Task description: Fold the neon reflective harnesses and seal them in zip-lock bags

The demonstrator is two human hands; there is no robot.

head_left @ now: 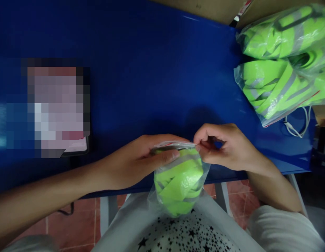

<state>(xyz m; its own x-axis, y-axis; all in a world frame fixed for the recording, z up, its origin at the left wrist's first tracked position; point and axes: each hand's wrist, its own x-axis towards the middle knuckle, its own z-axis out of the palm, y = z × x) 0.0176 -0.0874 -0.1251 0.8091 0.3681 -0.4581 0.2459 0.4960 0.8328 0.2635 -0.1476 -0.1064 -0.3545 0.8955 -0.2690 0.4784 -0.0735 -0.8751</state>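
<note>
A clear zip bag [182, 182] packed with a folded neon yellow-green strap with grey reflective bands hangs at the table's front edge, over my lap. My left hand [141, 157] holds it near the mouth, thumb across the front and fingers behind. At the right end of the red-lined zip strip, my right hand [217, 147] pinches the bag's edge between thumb and fingertips. The bag's mouth points up, away from me. Whether the zip is fully closed there I cannot tell.
Several similar filled bags [277, 84] are piled at the back right of the blue table [152, 77]. A white cable [300, 129] lies beside them. At left is a pixelated device [59, 108], resembling a phone or tablet. Cardboard [204, 8] borders the far edge.
</note>
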